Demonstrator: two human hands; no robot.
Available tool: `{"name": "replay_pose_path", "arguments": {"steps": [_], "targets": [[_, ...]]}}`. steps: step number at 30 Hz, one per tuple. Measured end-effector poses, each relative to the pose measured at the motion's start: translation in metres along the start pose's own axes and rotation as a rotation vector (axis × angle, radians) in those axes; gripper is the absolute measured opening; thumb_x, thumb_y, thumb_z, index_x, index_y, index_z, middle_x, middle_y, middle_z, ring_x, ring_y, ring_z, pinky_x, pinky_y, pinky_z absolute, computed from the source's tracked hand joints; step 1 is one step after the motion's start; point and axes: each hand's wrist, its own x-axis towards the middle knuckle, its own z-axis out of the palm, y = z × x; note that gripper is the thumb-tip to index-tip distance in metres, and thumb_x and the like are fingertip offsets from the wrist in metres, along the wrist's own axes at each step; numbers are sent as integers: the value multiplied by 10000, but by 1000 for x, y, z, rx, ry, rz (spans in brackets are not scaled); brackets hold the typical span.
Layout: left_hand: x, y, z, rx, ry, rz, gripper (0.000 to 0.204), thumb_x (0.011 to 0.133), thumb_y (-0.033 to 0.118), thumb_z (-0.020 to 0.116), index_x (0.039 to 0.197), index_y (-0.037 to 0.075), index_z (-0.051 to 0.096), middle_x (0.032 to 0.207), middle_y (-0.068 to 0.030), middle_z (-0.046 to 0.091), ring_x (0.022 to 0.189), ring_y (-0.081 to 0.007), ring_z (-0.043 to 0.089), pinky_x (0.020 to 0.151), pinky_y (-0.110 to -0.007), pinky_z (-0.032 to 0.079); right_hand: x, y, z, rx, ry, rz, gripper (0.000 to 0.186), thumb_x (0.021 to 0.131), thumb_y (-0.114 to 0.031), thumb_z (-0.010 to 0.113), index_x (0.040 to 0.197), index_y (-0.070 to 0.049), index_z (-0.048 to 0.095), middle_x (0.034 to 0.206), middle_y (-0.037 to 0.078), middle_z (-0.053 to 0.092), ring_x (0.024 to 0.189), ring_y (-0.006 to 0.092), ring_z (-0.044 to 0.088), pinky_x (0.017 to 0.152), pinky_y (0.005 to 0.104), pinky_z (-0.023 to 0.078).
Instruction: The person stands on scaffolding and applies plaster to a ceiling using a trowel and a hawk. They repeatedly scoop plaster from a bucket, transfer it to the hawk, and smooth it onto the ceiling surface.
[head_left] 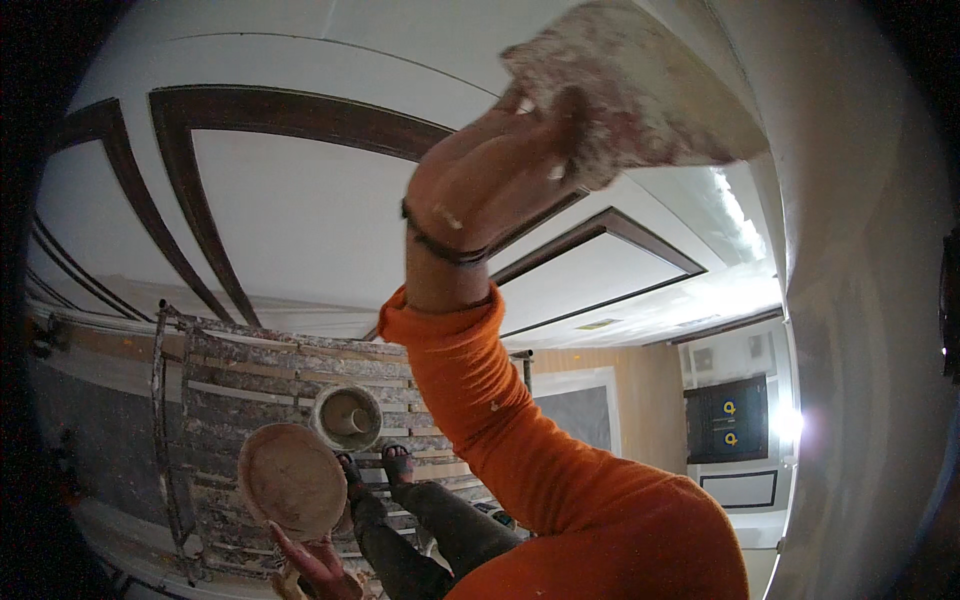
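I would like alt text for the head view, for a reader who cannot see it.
The right hand of an orange-sleeved arm holds a wide, plaster-smeared spreader up near a white ceiling with dark-framed panels. Lower left, the left hand holds a round, plaster-coated pan. Below, sandalled feet stand on planks beside a bucket.

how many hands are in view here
2: the left hand, lower left, holding the round pan at its near edge; the right hand, near the top, holding a smeared flat blade.

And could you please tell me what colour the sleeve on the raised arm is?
The sleeve is orange, showing best in the head view.
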Motion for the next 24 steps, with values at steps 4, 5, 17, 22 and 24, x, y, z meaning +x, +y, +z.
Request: {"name": "replay_pose_path", "arguments": {"steps": [4,5,17,22,24], "targets": [[-8,2,14,29,29,8,773,928,562,477,1516,173,160,1552,-113,199,1402,-315,270,1134,-548,255,-1,2,15,0,119,78,585,961,-131,536,1443,-77,210,1412,128,370,1316,259,385,1168,466,288],[-10,2,19,35,33,14,772,929,561,475,1516,173,158,1552,-114,199,1402,-315,271,1135,-547,255,-8,6,24,44,129,62,551,961,-126,542,1428,-61,256,1412,131,384,1303,256,402,1151,444,304],[0,-6,-6,37,-56,41,806,912,605,468,1518,182,145,1556,-125,166,1408,-330,244,1140,-550,236,-77,51,54,-400,-63,-72,384,898,38,468,1278,40,527,1372,231,480,1281,339,445,1042,396,355],[-2,-3,15,117,0,40,839,902,615,480,1520,163,137,1553,-129,165,1414,-334,226,1135,-548,231,-50,10,6,18,66,145,402,927,-21,522,1324,-6,462,1364,166,475,1247,290,471,1036,423,402],[8,-9,24,159,-61,-17,865,875,645,504,1510,143,200,1539,-124,238,1406,-339,246,1137,-489,258,-17,-20,-11,143,50,227,429,941,-52,548,1351,-28,427,1364,132,470,1230,265,484,1035,436,423]]}}
